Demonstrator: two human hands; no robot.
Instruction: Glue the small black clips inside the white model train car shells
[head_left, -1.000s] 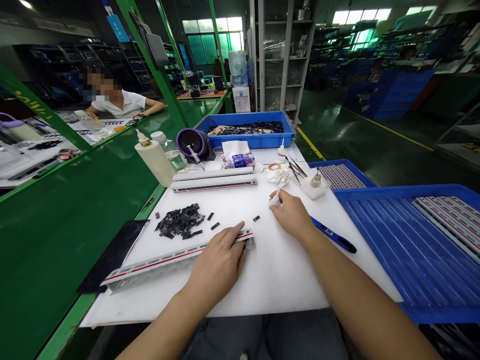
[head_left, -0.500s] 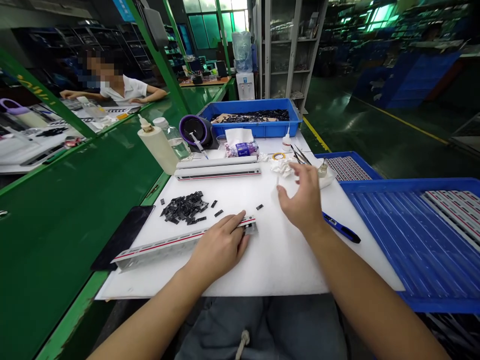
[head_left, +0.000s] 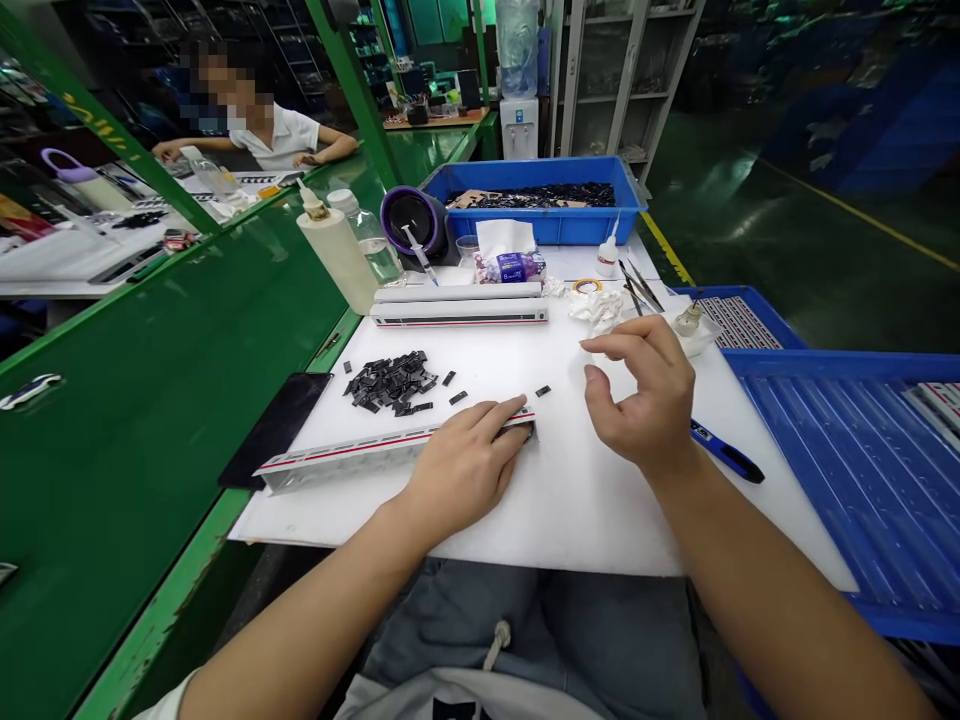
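Observation:
A long pale strip with a red line (head_left: 360,447) lies slanted across the white board. My left hand (head_left: 469,465) rests over its right end, fingers wrapped on it. To the right, my right hand (head_left: 641,390) hovers above the board, thumb and index finger apart, with nothing seen between them. Behind the strip lies a pile of small black pieces (head_left: 386,383); several loose ones are near it, one of them (head_left: 543,391) just beyond my left fingertips. Two more long pale pieces (head_left: 459,312) lie side by side farther back.
White bottle (head_left: 337,250), clear bottle, dark cup with a syringe, tissue pack (head_left: 510,265), tape ring, crumpled tissue and tweezers stand or lie at the back. Blue bin (head_left: 544,228) is behind them. A blue pen-like tool (head_left: 727,452) and blue trays (head_left: 825,440) are right. A person sits across, left.
The whole view has shifted, the scene now sitting farther right and higher. My right hand's index finger is stretched further toward the left; my left hand stays on the strip.

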